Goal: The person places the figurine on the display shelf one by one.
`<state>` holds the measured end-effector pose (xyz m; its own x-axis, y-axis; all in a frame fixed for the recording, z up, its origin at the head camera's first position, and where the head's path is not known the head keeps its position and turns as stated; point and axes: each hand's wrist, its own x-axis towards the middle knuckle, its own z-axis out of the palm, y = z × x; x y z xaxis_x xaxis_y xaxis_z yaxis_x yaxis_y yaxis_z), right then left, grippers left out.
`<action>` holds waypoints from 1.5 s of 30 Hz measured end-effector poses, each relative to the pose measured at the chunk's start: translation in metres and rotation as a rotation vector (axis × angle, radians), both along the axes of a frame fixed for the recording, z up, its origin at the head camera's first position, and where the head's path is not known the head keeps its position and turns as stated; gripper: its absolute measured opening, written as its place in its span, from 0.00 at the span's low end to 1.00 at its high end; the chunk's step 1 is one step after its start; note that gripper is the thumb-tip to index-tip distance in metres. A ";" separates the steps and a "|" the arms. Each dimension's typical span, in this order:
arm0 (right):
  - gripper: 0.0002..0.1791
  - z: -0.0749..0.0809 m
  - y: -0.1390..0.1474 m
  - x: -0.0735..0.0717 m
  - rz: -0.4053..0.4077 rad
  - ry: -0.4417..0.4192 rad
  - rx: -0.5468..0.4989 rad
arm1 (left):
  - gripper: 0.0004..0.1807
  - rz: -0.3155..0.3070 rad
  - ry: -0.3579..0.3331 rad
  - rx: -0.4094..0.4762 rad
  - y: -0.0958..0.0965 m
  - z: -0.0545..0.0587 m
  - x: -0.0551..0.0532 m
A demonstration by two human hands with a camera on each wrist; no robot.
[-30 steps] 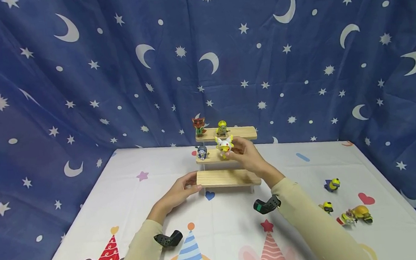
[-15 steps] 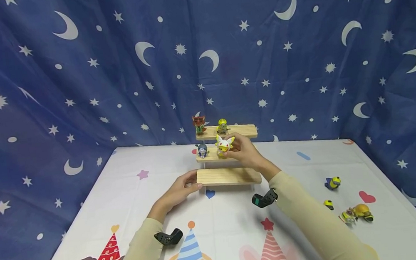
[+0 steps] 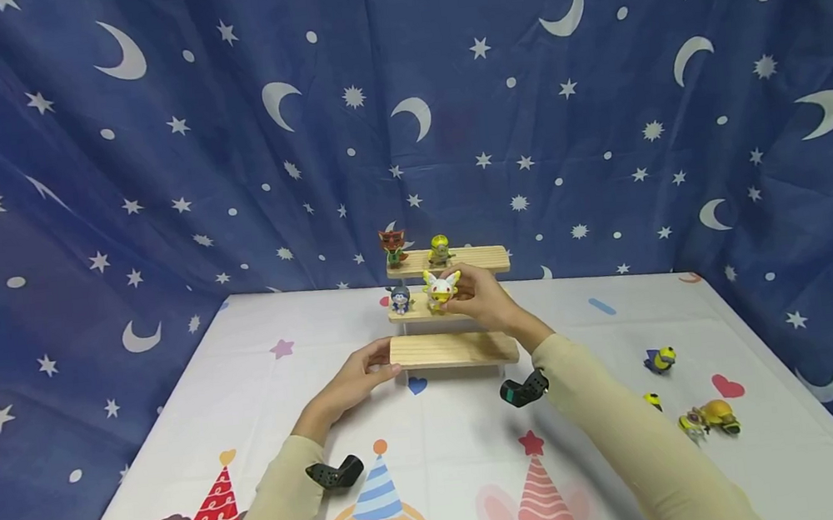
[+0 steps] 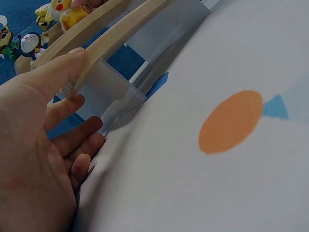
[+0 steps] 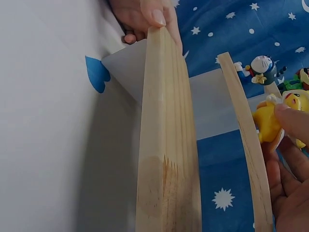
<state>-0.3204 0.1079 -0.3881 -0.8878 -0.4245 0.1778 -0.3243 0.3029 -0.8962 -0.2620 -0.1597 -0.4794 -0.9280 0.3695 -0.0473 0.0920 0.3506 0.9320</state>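
My right hand (image 3: 486,297) pinches a yellow figurine in a white eared hood (image 3: 438,288) between thumb and fingers, upright at the middle tier of a wooden stepped display shelf (image 3: 455,350). The right wrist view shows the figurine's yellow body (image 5: 268,123) close over that plank. At the lowest plank's left end, my left hand (image 3: 356,379) holds on, its thumb on the plank (image 4: 116,41) and its other fingers under and behind. Left of the pinched figurine stands a dark-blue one (image 3: 400,299). A red fox figurine (image 3: 393,250) and a yellow helmeted figurine (image 3: 440,251) occupy the top tier.
Several yellow figurines lie on the table's right side, among them a blue-caped one (image 3: 660,359) and a round-backed one (image 3: 719,415). A white party-print cloth (image 3: 250,410) covers the table. Behind hangs a blue moon-and-star curtain (image 3: 346,158).
The figurine in my right hand has shifted slightly left along the middle tier, nearer the dark-blue one. My left hand keeps its hold on the lowest plank. The head view has shifted a little.
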 end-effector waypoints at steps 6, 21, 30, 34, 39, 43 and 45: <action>0.27 -0.001 0.001 -0.001 0.012 -0.010 -0.005 | 0.36 -0.003 -0.001 -0.003 -0.001 0.000 0.000; 0.29 0.006 0.020 0.011 0.008 -0.022 -0.031 | 0.36 0.017 -0.008 0.008 0.004 -0.004 0.005; 0.33 0.017 0.053 0.029 0.022 0.010 0.011 | 0.36 0.022 0.000 0.003 0.006 -0.004 0.005; 0.32 0.021 0.065 0.030 0.004 0.018 0.027 | 0.36 0.019 0.012 0.001 0.005 -0.004 0.002; 0.30 0.020 0.064 0.027 -0.016 0.010 0.063 | 0.36 0.013 0.008 -0.006 0.001 -0.004 -0.001; 0.29 0.014 0.051 0.023 -0.016 0.008 0.079 | 0.36 0.013 0.009 0.000 0.000 -0.004 -0.001; 0.27 0.012 0.043 0.022 -0.033 0.019 0.085 | 0.36 0.008 0.013 0.001 -0.001 -0.004 -0.001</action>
<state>-0.2989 0.1510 -0.3760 -0.8984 -0.4096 0.1587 -0.3292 0.3886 -0.8606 -0.2631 -0.1603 -0.4838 -0.9315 0.3621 -0.0351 0.1012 0.3506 0.9310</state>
